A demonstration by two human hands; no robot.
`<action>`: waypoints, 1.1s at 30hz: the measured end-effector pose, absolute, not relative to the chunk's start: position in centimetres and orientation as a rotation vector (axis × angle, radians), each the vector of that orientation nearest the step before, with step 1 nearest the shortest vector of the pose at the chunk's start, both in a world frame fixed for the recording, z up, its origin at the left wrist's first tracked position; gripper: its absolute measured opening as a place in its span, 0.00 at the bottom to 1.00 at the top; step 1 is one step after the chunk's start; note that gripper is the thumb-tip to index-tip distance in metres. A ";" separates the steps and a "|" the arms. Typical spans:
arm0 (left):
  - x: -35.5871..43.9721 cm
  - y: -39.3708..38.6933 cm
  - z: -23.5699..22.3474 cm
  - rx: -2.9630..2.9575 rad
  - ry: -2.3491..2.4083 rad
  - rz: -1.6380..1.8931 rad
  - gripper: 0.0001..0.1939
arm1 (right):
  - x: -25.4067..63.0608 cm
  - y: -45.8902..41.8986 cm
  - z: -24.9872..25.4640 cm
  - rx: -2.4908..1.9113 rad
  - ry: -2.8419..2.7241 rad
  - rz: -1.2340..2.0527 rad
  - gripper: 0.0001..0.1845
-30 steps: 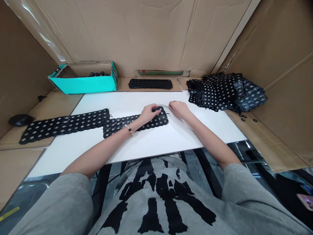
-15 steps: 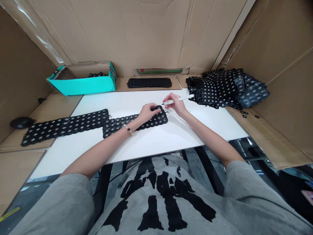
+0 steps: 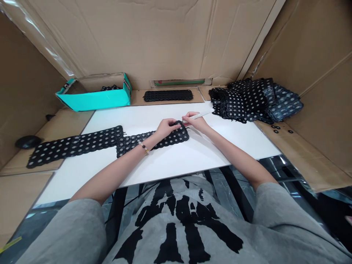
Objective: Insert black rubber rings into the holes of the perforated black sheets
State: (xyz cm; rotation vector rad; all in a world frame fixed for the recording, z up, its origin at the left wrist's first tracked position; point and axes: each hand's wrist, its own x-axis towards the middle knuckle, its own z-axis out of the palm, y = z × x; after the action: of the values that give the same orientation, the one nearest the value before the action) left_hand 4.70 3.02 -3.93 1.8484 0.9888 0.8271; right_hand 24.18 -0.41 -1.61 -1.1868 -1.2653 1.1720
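Note:
A black strip of linked rings with pale round centres [image 3: 176,138] lies on the white board [image 3: 159,161]. My left hand [image 3: 166,129] pinches this strip close to its right end, thumb on top. My right hand [image 3: 195,122] grips a white pen-like tool [image 3: 202,114], its tip at the strip's upper right corner and hidden by the fingers. A second dotted black strip [image 3: 79,144] stretches away to the left, meeting the left end of the held one.
A turquoise-sided box [image 3: 96,101] with black rings stands at back left. Behind the board lies a narrow black strip [image 3: 168,95]. Folded dotted strips [image 3: 247,99] are heaped at right, near a few loose rings [image 3: 275,128]. Cardboard walls [image 3: 170,40] enclose the area.
My right hand has moved slightly down and left, bringing the pen-like tool's tip to the strip's corner. My left hand keeps its hold. The whole view has shifted slightly.

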 end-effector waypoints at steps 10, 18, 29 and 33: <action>4.6 2.9 -3.6 1.773 0.959 0.826 0.21 | 23.6 -0.7 -2.6 -1.136 -1.409 0.967 0.17; 4.3 3.0 -3.0 1.678 0.906 0.746 0.25 | 23.0 -0.9 -3.1 -1.256 -1.599 0.688 0.16; 4.0 2.9 -2.8 1.799 0.869 0.733 0.22 | 23.4 -0.7 -2.5 -1.157 -1.389 0.878 0.20; 4.2 3.0 -3.2 1.786 0.905 0.794 0.23 | 23.7 -0.5 -2.1 -1.146 -1.304 1.106 0.21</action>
State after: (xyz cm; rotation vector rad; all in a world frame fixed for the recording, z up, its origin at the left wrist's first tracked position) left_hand 4.25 2.98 -3.19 1.7865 0.9047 0.7938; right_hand 23.72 -0.46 -2.10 -1.1463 -1.3036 1.1061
